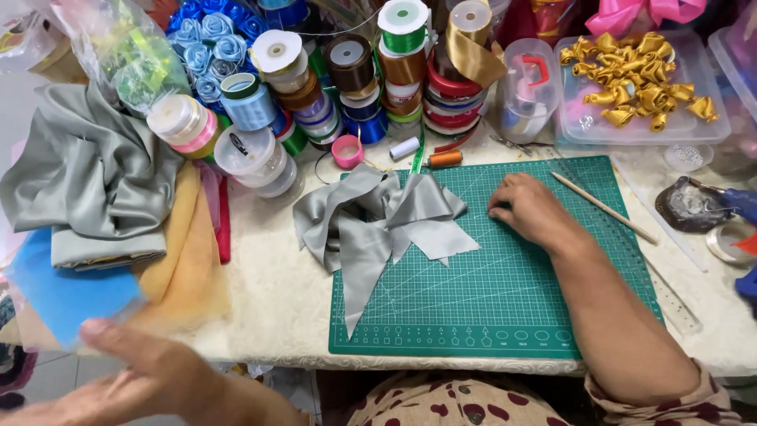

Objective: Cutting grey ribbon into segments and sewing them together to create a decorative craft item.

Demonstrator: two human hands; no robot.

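Grey satin ribbon (377, 225) lies bunched on the left part of the green cutting mat (512, 300), partly spilling onto the bench (268, 292); its longest tail runs down toward the near edge and ends in a point aimed at the lower left of the mat; a shorter, wider flap points right, toward the right hand (527, 208); the upper loops are crumpled, no clear axis there.

Right hand rests palm down on the mat, fingers curled loosely, holding nothing, just beside the ribbon's right flap but apart from it; left hand (154, 369) is blurred at the near left, off the bench edge, fingers spread wide, empty as far as I can tell.

Bench has a pale, textured cover; stacked ribbon spools (351, 75) in many colours crowd the far edge; folded grey cloth (95, 177) over orange and blue fabric at left; clear box of gold ribbon flowers (639, 79) at far right; thin wooden stick (603, 207) lies diagonally across the mat's right corner; glue gun (729, 203) at the right edge.
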